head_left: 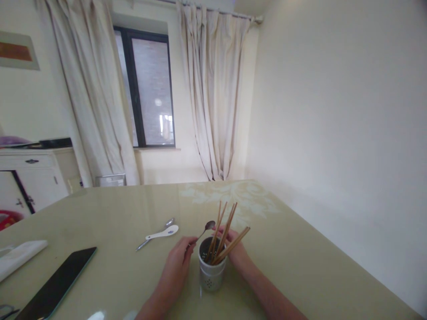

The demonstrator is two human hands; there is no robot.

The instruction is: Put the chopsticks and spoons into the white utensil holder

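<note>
My left hand (178, 258) is closed on the handle of a metal spoon (209, 225), whose dark bowl points up and to the right. The spoon is held just above the rim of a white utensil holder (212, 276) with a small pattern of holes. Several wooden chopsticks (230, 222) stand in the holder, fanned and leaning to the right. Behind them is my right hand (235, 249), its fingers stretched left toward the spoon's bowl and partly hidden by the chopsticks. Whether its fingertips touch the spoon, I cannot tell.
Left of the holder, a white ceramic spoon (163, 232) lies across a metal utensil (143, 245). A dark tablet-like slab (58, 284) and a white object (22, 258) lie on the table's left side. The glossy table (126, 209) runs along the right wall.
</note>
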